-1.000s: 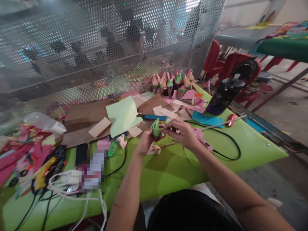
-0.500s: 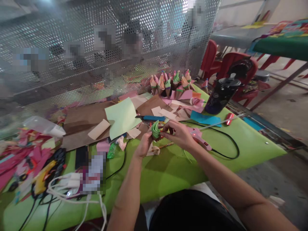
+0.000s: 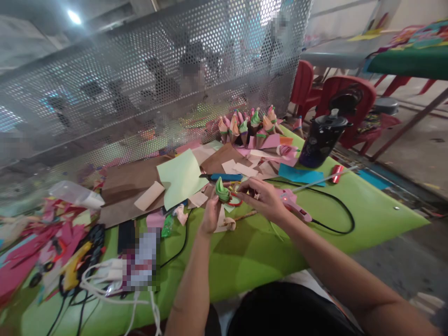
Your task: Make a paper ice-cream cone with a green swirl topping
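Observation:
My left hand (image 3: 211, 215) is closed around the lower part of a green paper ice-cream cone (image 3: 221, 190), its swirled top pointing up. Just to the right, my right hand (image 3: 265, 197) is held apart from the cone with its fingers curled into a pinch; what is between the fingertips, if anything, is too small to make out. Behind the hands, a red and yellow looped handle (image 3: 235, 202) shows in part. A pink glue gun (image 3: 294, 205) with a lit red spot lies beside my right wrist.
Finished paper cones (image 3: 245, 128) stand grouped at the back. A blue cutter (image 3: 224, 177) and pale green paper (image 3: 182, 177) lie ahead. A dark tumbler (image 3: 320, 142) stands at the right. White cables (image 3: 101, 291) and yellow-handled pliers (image 3: 75, 266) lie left. A perforated metal panel (image 3: 140, 116) borders the table.
My right hand has drawn away from the green swirl, to the right. The cone has tilted slightly in my left hand. The camera view has shifted a little.

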Action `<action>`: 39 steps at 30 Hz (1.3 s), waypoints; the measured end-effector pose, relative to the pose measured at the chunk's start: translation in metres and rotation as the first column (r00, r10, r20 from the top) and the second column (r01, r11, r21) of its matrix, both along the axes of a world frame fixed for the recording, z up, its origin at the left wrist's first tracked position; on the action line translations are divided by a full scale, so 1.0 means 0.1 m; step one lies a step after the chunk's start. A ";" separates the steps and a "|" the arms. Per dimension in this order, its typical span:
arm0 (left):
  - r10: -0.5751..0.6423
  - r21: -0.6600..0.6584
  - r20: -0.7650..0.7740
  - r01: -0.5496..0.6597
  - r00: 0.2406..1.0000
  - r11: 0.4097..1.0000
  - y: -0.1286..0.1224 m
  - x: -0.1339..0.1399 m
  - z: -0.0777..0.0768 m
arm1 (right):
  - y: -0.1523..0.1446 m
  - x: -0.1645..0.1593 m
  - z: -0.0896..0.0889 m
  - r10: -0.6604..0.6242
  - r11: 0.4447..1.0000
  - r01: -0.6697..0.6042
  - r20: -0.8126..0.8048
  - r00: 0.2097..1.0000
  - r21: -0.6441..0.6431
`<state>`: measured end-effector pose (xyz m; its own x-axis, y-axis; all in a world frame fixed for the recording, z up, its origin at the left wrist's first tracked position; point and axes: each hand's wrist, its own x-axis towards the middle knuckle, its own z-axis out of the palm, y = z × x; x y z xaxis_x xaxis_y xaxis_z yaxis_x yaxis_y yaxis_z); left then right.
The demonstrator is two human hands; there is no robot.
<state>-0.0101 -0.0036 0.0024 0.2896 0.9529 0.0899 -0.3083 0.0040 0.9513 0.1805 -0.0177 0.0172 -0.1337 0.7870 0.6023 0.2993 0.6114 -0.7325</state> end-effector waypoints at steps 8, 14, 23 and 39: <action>0.121 0.039 0.015 -0.122 0.992 0.992 -0.02 -0.01 -0.01 | -0.02 -0.06 -0.03 0.052 0.992 -0.067 0.138 0.989 0.104; 0.168 0.068 -0.019 -0.167 0.986 0.984 -0.04 -0.01 -0.04 | -0.05 -0.07 -0.02 0.060 0.983 -0.096 0.221 0.973 0.157; 0.121 0.112 -0.080 -0.112 0.989 0.987 -0.04 -0.03 -0.02 | -0.06 -0.07 -0.03 0.042 0.981 -0.090 0.267 0.963 0.170; 0.122 0.050 -0.037 -0.120 0.992 0.992 -0.02 -0.03 -0.01 | -0.02 -0.04 -0.01 -0.017 0.991 0.004 0.092 0.996 0.132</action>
<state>-0.0130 -0.0059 0.0016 0.1768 0.9761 0.1265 -0.2658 -0.0764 0.9610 0.1770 -0.0201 0.0164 -0.1857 0.7032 0.6863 0.3689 0.6972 -0.6146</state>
